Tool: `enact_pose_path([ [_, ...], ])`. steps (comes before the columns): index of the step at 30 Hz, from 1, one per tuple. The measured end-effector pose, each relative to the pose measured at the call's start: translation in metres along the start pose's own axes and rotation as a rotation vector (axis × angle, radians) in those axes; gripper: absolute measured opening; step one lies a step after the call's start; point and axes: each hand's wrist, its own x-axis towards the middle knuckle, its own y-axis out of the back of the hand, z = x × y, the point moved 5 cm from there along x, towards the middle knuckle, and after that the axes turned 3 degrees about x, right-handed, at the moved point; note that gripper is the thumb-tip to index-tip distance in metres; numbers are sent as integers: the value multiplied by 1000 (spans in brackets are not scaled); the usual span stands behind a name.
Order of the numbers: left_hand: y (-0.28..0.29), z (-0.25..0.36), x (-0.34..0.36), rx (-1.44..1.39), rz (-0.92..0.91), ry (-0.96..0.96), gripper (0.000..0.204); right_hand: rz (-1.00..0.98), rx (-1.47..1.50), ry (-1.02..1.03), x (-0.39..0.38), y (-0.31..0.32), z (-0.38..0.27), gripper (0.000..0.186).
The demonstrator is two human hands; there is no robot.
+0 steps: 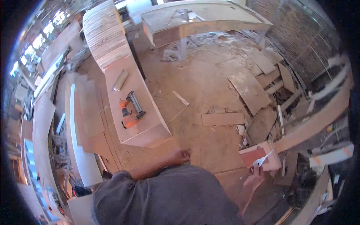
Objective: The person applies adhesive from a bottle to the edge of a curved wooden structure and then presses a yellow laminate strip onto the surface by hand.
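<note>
My right hand [255, 175] is closed round a small white nozzle piece [259, 161] with a long pointed tip slanting up and right. Its lower part is hidden by my fingers. Just behind it is an open, box-like wooden piece [275, 160] with a reddish inner panel. My left hand [182, 155] is curled closed in front of my body, and its inside is hidden. Beyond that hand, an orange and black nail gun [132, 111] lies on a long wooden box [150, 129]. A short wooden block [120, 80] rests farther along the same box.
A large worktable [202, 27] stands at the back. Plywood offcuts [249, 92] and scraps are heaped along the right, with a flat strip [222, 119] on the dusty floor. A curved board [318, 112] juts in at right. Long panels [90, 112] lie at left.
</note>
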Motion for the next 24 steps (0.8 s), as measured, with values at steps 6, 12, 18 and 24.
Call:
enact_pose_path([
  [6, 81, 106, 115, 106, -61, 86, 43, -12, 144, -142, 98, -90, 38, 14],
  [12, 164, 119, 208, 133, 401, -172, 36, -282, -69, -150, 228, -187, 46, 17],
  [18, 230, 98, 231, 55, 834, 128, 30, -618, -175, -21, 339, -346, 11, 25],
  [24, 287, 103, 202, 64, 1332, 347, 20, -979, -228, -48, 387, -506, -49, 26],
])
